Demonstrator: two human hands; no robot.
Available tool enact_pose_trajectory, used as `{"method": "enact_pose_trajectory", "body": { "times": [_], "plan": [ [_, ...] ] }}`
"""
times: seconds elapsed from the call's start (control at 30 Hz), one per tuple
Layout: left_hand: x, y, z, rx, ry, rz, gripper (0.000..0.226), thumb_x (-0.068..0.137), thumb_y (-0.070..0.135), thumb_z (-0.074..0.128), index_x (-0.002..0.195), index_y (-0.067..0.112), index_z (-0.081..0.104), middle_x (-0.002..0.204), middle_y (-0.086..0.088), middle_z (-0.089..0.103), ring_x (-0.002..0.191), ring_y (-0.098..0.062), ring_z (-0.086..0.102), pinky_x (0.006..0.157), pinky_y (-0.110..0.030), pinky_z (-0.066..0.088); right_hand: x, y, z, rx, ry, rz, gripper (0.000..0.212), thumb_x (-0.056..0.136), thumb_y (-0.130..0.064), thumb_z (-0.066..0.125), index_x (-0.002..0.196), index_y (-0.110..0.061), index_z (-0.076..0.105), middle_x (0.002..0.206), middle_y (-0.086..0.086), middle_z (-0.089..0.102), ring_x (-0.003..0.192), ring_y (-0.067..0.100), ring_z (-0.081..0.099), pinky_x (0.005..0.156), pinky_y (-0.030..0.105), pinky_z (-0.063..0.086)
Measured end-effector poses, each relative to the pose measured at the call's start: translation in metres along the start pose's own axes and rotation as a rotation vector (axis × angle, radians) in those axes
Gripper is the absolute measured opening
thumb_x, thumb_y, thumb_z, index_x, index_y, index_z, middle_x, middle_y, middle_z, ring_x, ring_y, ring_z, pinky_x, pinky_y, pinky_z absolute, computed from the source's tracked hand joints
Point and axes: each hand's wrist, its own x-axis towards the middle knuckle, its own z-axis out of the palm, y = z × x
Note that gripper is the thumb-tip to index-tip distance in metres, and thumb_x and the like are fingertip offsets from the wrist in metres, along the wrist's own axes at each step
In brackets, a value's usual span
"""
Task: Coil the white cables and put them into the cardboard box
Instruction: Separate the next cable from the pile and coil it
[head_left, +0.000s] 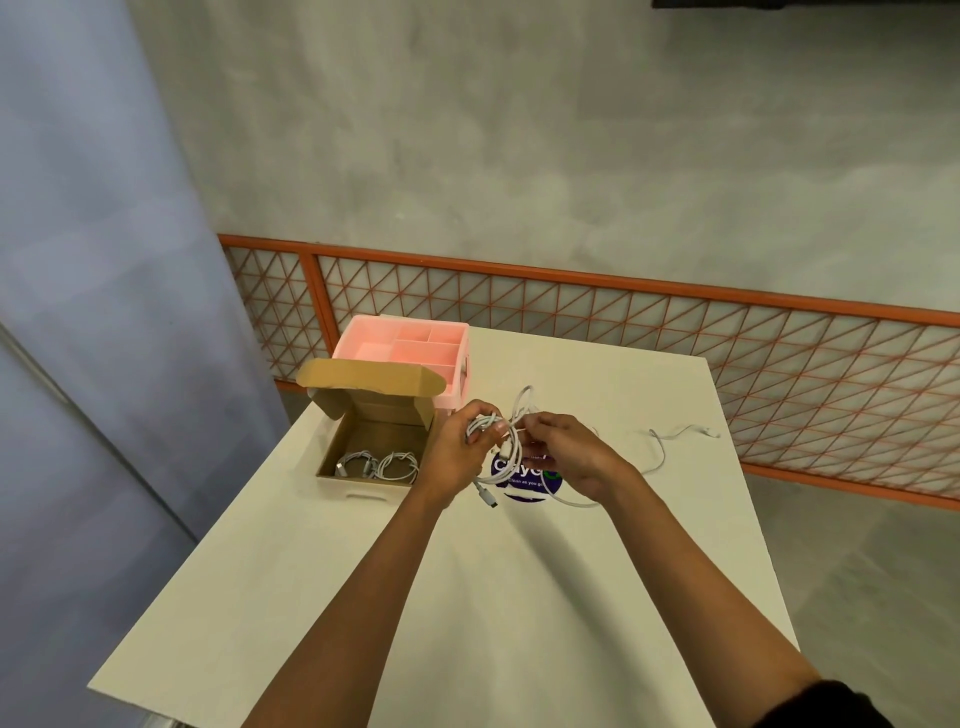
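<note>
A cardboard box (363, 491) is seen on the left part of a white table (519, 597), with its lid folded up and back. Two coiled cables (397, 464) are laid side by side on the floor of the box, near its front wall.

Just to the right of the box, a white cable (514, 449) is held above the table between both hands. Several loops of it are gripped by the left hand (457, 452), whose fingers are curled round the bundle close beside the box's right wall. On the far side of the bundle from the box, a strand of the same cable is pinched by the curled fingers of the right hand (566, 452). A plug end (491, 501) is left hanging below the left hand. The loose tail (660, 452) of the cable is trailed across the table, well to the right of the box.

A round blue sticker (524, 480) is partly covered by the hands and cable, right of the box. A pink divided tray (405, 345) is set directly behind the box, touching its raised lid.
</note>
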Motion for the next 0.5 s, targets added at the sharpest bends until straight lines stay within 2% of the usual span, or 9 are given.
{"method": "enact_pose_trajectory", "body": {
  "times": [0.13,0.23,0.3,0.4,0.5],
  "plan": [
    [0.003,0.0,0.0,0.004,0.033,-0.03,0.009,0.094,0.019,0.057,0.095,0.01,0.058,0.071,0.002,0.058,0.054,0.002,0.051,0.045,-0.008,0.036,0.0,0.004,-0.001,-0.055,-0.125,-0.004,0.017,0.092,-0.02,0.06,0.107,-0.014,0.063,0.1,0.003,0.068,0.095,0.017,0.062,0.086,0.029,0.047],
    [0.004,-0.002,0.0,-0.002,0.011,-0.07,0.012,0.093,0.022,0.058,0.098,0.011,0.058,0.084,-0.005,0.061,0.066,-0.007,0.052,0.047,-0.011,0.039,0.002,0.005,0.003,-0.183,-0.059,-0.002,0.047,0.078,-0.026,0.076,0.117,-0.014,0.054,0.107,0.005,0.066,0.101,0.019,0.062,0.084,0.029,0.05],
    [0.005,-0.003,0.001,0.028,0.012,-0.076,0.014,0.092,0.026,0.059,0.099,0.014,0.058,0.088,-0.005,0.062,0.07,-0.011,0.055,0.05,-0.015,0.041,0.002,0.004,0.006,-0.301,-0.021,0.004,0.057,0.072,-0.029,0.08,0.119,-0.015,0.052,0.106,0.005,0.066,0.099,0.023,0.063,0.084,0.033,0.052],
    [0.004,-0.002,0.002,0.034,0.015,-0.051,0.013,0.092,0.026,0.059,0.095,0.013,0.057,0.081,-0.001,0.061,0.066,-0.006,0.054,0.051,-0.013,0.041,-0.001,-0.003,0.009,-0.513,-0.003,-0.022,0.044,0.073,-0.027,0.073,0.111,-0.014,0.056,0.095,0.005,0.064,0.089,0.023,0.061,0.081,0.036,0.053],
    [0.004,-0.002,0.002,0.068,0.035,-0.044,0.014,0.093,0.025,0.058,0.096,0.011,0.054,0.079,0.001,0.06,0.064,-0.006,0.053,0.051,-0.012,0.04,-0.006,-0.015,0.012,-0.72,0.04,-0.099,0.025,0.08,-0.016,0.065,0.104,-0.008,0.063,0.098,0.012,0.068,0.09,0.028,0.066,0.081,0.038,0.054]
  ]
}}
